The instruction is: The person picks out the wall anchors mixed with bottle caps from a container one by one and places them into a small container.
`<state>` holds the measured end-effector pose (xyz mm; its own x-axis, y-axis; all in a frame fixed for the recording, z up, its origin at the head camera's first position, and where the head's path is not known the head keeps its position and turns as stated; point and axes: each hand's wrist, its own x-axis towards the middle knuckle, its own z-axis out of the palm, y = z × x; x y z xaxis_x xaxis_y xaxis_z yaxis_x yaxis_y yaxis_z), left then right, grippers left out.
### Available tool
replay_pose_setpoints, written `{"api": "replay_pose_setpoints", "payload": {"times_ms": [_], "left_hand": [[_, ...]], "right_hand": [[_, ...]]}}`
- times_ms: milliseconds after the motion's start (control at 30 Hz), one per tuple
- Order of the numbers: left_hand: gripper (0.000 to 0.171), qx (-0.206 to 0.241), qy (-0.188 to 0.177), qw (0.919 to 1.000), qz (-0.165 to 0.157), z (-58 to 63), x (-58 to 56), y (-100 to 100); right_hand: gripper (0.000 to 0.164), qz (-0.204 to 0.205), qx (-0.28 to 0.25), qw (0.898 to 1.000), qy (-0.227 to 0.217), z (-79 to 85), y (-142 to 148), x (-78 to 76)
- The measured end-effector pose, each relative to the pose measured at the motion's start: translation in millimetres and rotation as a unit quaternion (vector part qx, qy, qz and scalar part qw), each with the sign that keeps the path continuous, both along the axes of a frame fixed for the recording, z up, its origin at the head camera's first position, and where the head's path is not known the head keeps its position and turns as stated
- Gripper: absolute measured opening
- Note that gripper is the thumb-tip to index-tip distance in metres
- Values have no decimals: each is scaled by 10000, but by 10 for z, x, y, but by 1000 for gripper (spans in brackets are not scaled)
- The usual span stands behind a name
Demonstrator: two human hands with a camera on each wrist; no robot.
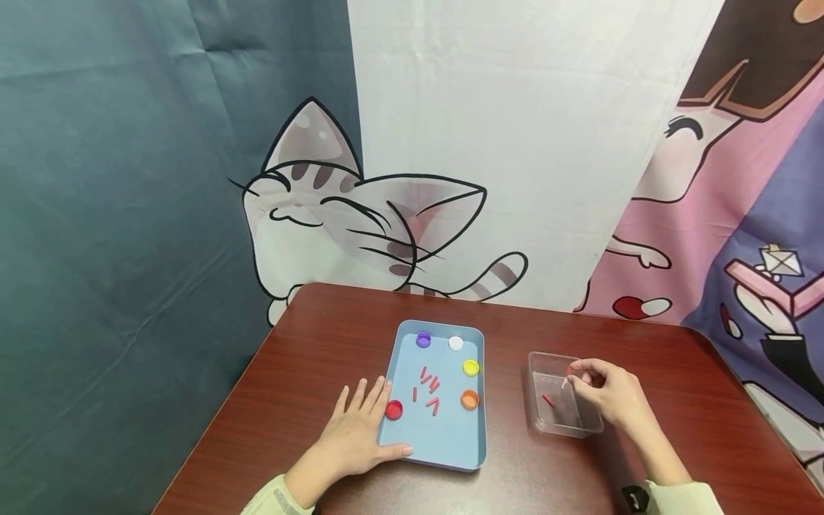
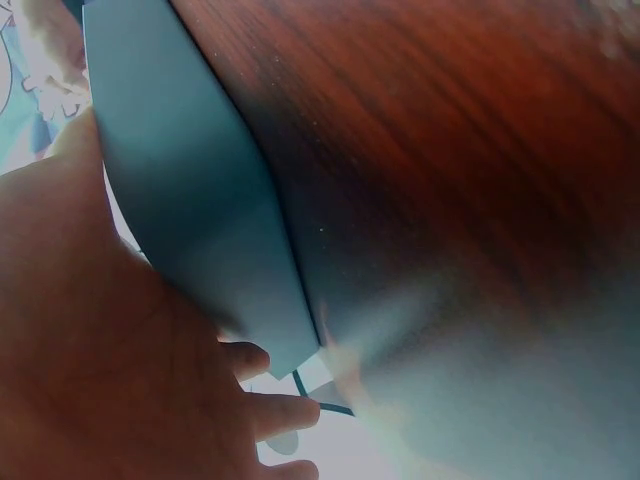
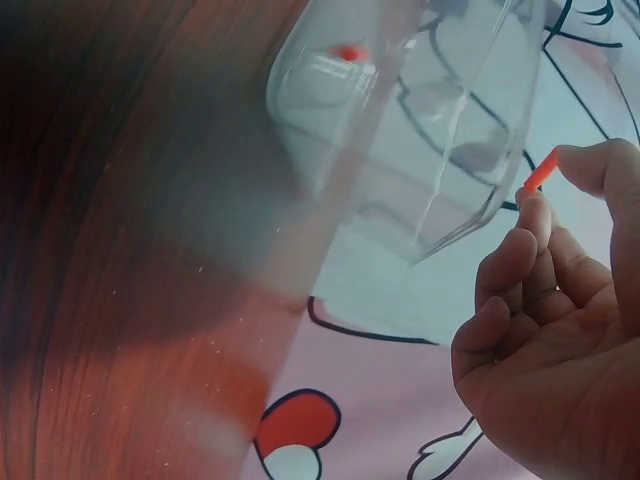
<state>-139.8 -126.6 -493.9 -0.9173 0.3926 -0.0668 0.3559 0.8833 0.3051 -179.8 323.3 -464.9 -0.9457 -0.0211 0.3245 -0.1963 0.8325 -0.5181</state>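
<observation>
your right hand (image 1: 608, 395) pinches a red stick (image 3: 541, 170) in its fingertips, likely because it's so thin, by the clear plastic box (image 1: 555, 428). your left hand (image 1: 354, 433), fingers spread, touches the blue tray (image 1: 444, 447) of red sticks (image 1: 433, 402), perhaps to steady it.

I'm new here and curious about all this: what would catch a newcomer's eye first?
Probably the big smiling cartoon cat on the backdrop behind the table. Next, perhaps, the blue tray on it, with red sticks near its middle and round caps around them. The left hand rests at the tray's left edge; the right hand pinches a red stick at the clear box.
</observation>
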Motion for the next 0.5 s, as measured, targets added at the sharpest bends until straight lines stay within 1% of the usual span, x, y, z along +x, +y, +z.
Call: {"api": "replay_pose_setpoints", "payload": {"times_ms": [133, 300, 500], "left_hand": [[113, 7, -6, 10000, 1, -4, 7, 0], [113, -15, 27, 10000, 8, -14, 11, -1], [113, -33, 48, 10000, 9, -14, 15, -4]], "right_hand": [[12, -83, 61, 9999, -90, -38, 56, -28], [17, -159, 82, 9995, -260, -66, 101, -49], [18, -204, 71, 9997, -128, -58, 85, -47]]}}
